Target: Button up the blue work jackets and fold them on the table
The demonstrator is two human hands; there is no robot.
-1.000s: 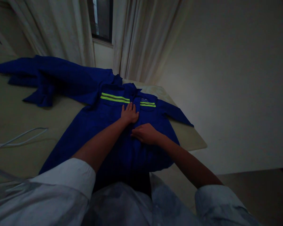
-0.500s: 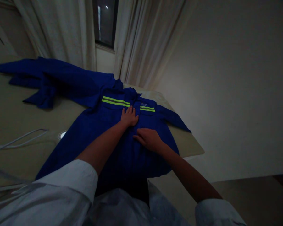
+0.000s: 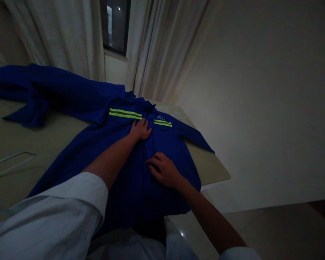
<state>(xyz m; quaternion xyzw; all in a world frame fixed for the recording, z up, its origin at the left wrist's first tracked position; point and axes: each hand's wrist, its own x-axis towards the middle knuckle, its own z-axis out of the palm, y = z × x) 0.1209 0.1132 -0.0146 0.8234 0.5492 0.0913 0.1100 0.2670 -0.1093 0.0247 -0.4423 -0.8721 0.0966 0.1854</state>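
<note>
A blue work jacket [image 3: 170, 144] lies spread front side up, with yellow-green reflective stripes [image 3: 126, 113] across its chest. My left hand [image 3: 141, 129] rests flat on the chest beside the front opening, fingers spread. Lower down the front, my right hand [image 3: 164, 169] is bent over the jacket's front edge, its thumb and forefinger tips close together on the cloth. How much fabric they pinch is hard to see in the dim light. One sleeve [image 3: 197, 139] extends to the right.
Under the jacket is a pale, beige-topped surface [image 3: 213, 169], whose corner juts out at the right. A white cable [image 3: 11, 157] loops at the left. More blue cloth [image 3: 59, 90] stretches along the back left. Curtains [image 3: 157, 54], a window [image 3: 115, 27] and a wall [image 3: 260, 108] stand behind.
My right hand has shifted a little down the jacket front, its fingers more visibly bent. My left hand stays flat on the chest. The whole view has moved slightly, shifting things left.
</note>
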